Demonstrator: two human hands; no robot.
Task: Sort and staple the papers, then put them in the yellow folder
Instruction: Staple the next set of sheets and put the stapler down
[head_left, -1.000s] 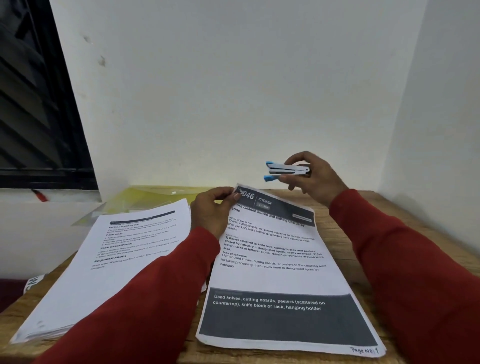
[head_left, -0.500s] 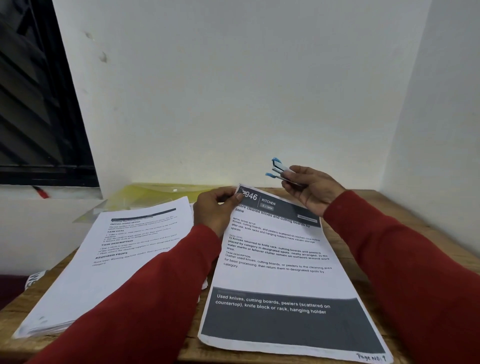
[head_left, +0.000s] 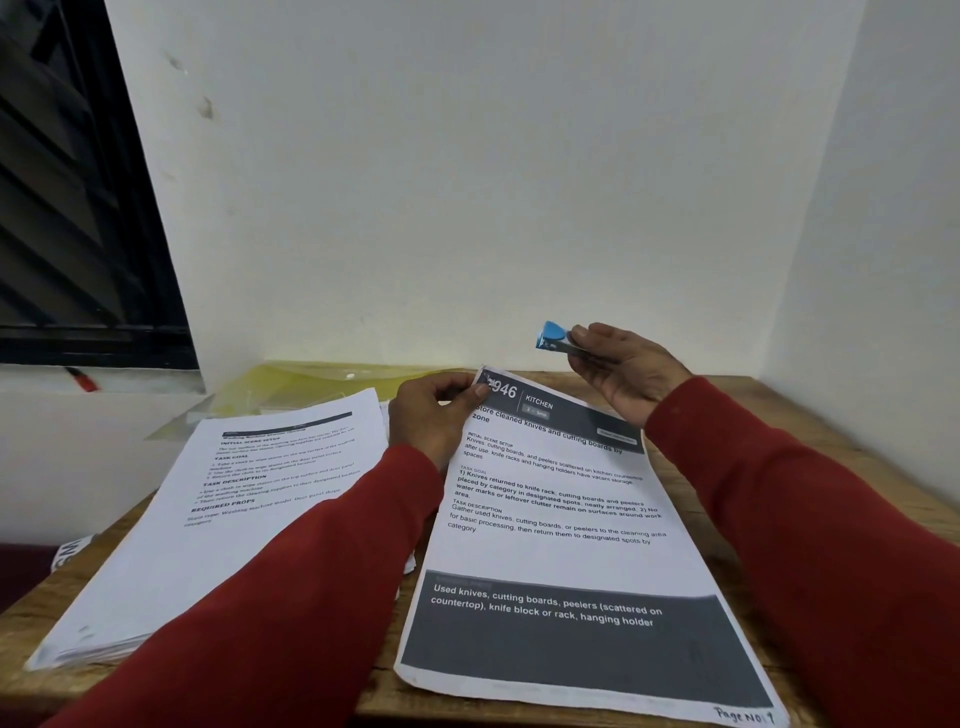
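Note:
A printed kitchen sheet set (head_left: 561, 540) with dark header and footer bands lies on the wooden table (head_left: 737, 410) in front of me. My left hand (head_left: 434, 413) pinches its top left corner, lifting it slightly. My right hand (head_left: 623, 371) grips a small white and blue stapler (head_left: 553, 336) above the sheet's top edge, its blue nose pointing left and towards me. A thicker stack of white papers (head_left: 208, 525) lies to the left. The yellow folder (head_left: 322, 384) lies flat behind that stack against the wall.
White walls close the table at the back and right. A dark window frame (head_left: 78, 234) fills the upper left, with a red object (head_left: 80, 378) on its sill. The table's left edge drops off beside the paper stack.
My right hand has turned the stapler from side-on to nose-first and shifted it slightly right. My left hand keeps its pinch on the sheet corner.

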